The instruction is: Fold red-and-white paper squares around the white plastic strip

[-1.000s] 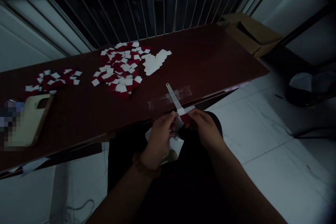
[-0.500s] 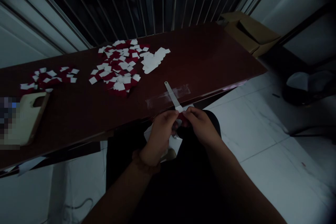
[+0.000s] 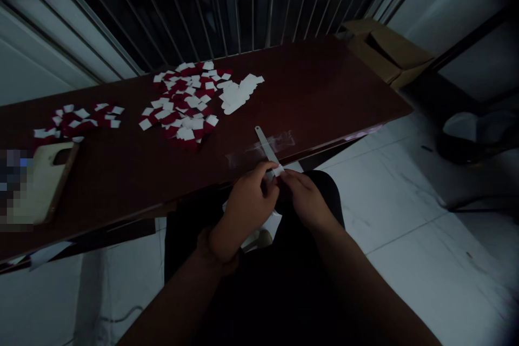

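A narrow pale flat strip (image 3: 265, 143) with a hole at its far end sticks out over the table edge toward me. Around its near end sits a small white tab (image 3: 279, 171) of a red-and-white piece, mostly hidden by my fingers. My left hand (image 3: 249, 203) curls in from the left, index fingertip at the tab and thumb bent below it. From the right, my right hand (image 3: 310, 200) pinches the piece's near side between thumb and fingers. White paper or card (image 3: 272, 224) lies on my lap under my hands, beside a rounded pale object (image 3: 263, 239).
Clear tape (image 3: 279, 141) crosses the strip on the dark red table (image 3: 324, 86). Red-and-white pieces lie in a large pile (image 3: 186, 102) and a smaller one (image 3: 77, 119). White scalloped pieces (image 3: 239, 94), a phone-shaped case (image 3: 44, 184), a cardboard box (image 3: 389, 51) and a railing (image 3: 251, 11) surround them.
My left hand has rolled over, its index finger now stretched to the tab and its thumb lower. My right fingers have closed in slightly. The piles are unchanged.
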`<act>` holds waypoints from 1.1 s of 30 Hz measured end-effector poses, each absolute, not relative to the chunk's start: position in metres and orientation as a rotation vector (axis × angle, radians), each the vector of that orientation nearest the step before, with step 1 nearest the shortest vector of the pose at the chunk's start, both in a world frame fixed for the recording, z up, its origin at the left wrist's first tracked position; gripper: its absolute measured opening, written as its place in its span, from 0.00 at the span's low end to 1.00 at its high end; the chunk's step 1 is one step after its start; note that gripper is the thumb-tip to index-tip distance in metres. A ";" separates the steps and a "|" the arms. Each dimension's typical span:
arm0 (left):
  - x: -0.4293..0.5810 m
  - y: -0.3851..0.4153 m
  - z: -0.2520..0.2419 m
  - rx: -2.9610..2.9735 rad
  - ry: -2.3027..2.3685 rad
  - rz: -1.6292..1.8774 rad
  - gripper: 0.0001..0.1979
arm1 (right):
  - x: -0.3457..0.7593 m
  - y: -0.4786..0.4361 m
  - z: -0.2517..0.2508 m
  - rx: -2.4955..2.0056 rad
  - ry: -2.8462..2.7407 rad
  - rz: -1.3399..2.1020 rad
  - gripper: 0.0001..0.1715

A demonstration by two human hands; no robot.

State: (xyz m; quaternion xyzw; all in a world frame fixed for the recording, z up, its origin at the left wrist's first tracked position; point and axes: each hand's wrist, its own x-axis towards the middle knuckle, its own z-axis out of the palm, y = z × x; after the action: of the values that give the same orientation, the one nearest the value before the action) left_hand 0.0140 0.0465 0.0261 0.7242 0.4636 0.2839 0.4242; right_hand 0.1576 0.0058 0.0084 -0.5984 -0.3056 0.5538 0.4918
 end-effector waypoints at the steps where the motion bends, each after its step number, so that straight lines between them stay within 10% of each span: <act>1: 0.014 0.047 0.025 1.787 1.150 0.718 0.21 | 0.157 0.006 0.008 -1.448 -0.747 1.348 0.18; 15: 0.011 0.052 0.026 1.747 1.130 0.705 0.20 | 0.161 0.022 0.004 -1.489 -0.740 1.296 0.11; 33: 0.002 0.026 0.000 1.466 1.187 0.669 0.08 | 0.163 0.013 0.006 -1.450 -0.623 1.420 0.25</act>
State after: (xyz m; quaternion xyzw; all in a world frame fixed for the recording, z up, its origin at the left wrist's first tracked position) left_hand 0.0024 0.0258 0.0001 0.6166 0.4992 0.2813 0.5399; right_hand 0.1634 0.0135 0.0057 -0.5965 -0.2562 0.5838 0.4876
